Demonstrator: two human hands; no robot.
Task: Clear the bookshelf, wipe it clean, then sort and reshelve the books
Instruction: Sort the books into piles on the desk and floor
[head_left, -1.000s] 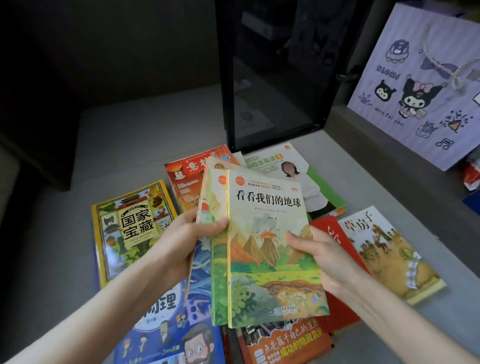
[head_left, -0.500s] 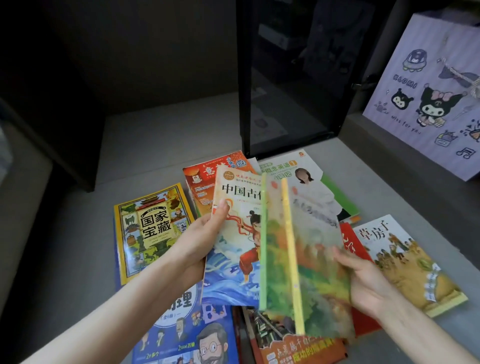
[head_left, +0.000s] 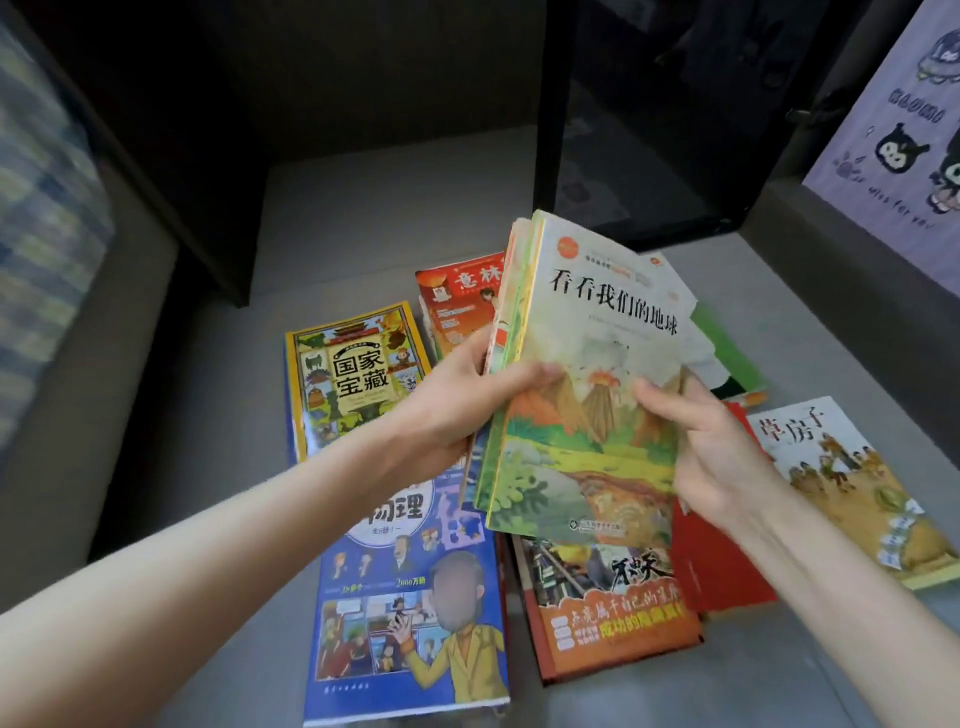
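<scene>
Both hands hold a small stack of thin books above the grey surface (head_left: 218, 467); the top one is a volcano-cover book (head_left: 592, 415). My left hand (head_left: 457, 410) grips the stack's left edge, thumb on the cover. My right hand (head_left: 711, 447) grips its right edge, thumb on the cover. Under and around the stack lie a yellow-bordered book (head_left: 353, 379), a red magazine (head_left: 457, 301), a blue comic-cover book (head_left: 410, 613), an orange book (head_left: 608, 613), a red book (head_left: 717, 561) and a straw-yellow book (head_left: 852, 488).
A black cabinet (head_left: 649, 119) with a glass front stands behind the books. A purple cartoon gift bag (head_left: 893, 135) leans at the right on a raised ledge. A green-edged book (head_left: 727, 353) peeks out behind the stack. A dark shelf opening sits at the far left.
The volcano-cover book, tipped on edge half a second ago, lies flat on top of the stack again. The stack has risen and both hands grip it.
</scene>
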